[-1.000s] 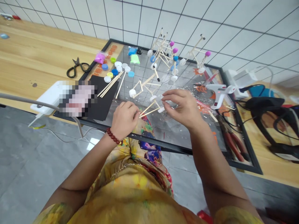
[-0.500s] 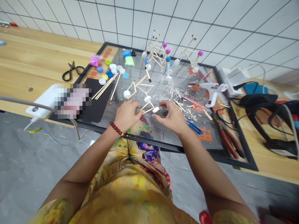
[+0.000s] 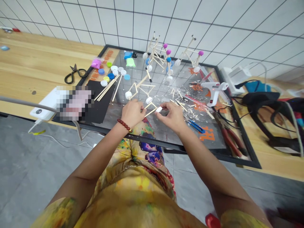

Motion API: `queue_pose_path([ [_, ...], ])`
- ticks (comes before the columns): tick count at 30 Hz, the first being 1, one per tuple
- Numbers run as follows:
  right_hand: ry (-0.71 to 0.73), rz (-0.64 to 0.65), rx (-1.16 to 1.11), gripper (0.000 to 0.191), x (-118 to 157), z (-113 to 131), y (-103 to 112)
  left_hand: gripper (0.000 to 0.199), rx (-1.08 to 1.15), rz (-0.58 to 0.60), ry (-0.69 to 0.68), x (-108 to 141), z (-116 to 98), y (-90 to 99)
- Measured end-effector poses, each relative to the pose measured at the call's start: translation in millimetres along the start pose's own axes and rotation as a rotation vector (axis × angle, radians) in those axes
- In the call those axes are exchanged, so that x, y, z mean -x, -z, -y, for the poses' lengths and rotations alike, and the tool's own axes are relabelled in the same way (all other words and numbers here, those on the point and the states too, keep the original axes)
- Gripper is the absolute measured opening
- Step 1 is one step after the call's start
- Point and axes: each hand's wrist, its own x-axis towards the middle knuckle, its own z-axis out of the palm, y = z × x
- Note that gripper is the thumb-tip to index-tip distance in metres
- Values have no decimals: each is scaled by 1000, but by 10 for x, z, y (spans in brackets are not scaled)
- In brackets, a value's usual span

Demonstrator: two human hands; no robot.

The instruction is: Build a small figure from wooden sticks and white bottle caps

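Note:
A small frame of thin wooden sticks [image 3: 140,85] stands on the glass-topped work mat [image 3: 166,139], with white bottle-cap wheels [image 3: 128,95] on it. My left hand [image 3: 133,114] grips the frame's low stick ends near the mat. My right hand [image 3: 171,117] pinches a white bottle cap [image 3: 159,109] at the end of a stick, close to my left hand. My fingers hide the joint between the stick and the cap.
A hot glue gun [image 3: 213,90] lies right of my hands among wood shavings. Finished stick models [image 3: 156,53] stand at the back. Scissors [image 3: 75,74], coloured caps, a black card [image 3: 101,106], red-handled pliers [image 3: 230,141] and cables surround the mat.
My hands have come closer together. My right hand's fingers have closed on the white cap, and the view has shifted slightly.

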Motion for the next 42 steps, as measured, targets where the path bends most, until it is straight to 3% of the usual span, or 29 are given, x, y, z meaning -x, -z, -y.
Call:
queue_pose_path([
  [8,-62,-29,-27,26,323,75,173,16,53,-45,-71,276,-111,81],
  [15,-127,-36,15,29,650,40,245,17,37,-13,-157,384,-170,-63],
  [20,-166,-48,-2,37,720,14,293,14,52,-29,-126,422,-126,-33],
  [25,-256,-48,-125,51,730,-2,317,10,134,-93,-130,646,-91,47],
  [28,-238,-81,-148,53,734,-3,317,10,150,-132,-135,772,-40,37],
  [32,-181,-247,-182,43,757,0,319,15,196,-267,-96,818,105,-27],
  [35,-262,-406,-188,28,778,2,308,19,194,-295,-110,830,188,-76],
  [42,-385,-355,-281,24,795,-6,282,26,67,-253,-173,924,185,-120],
])
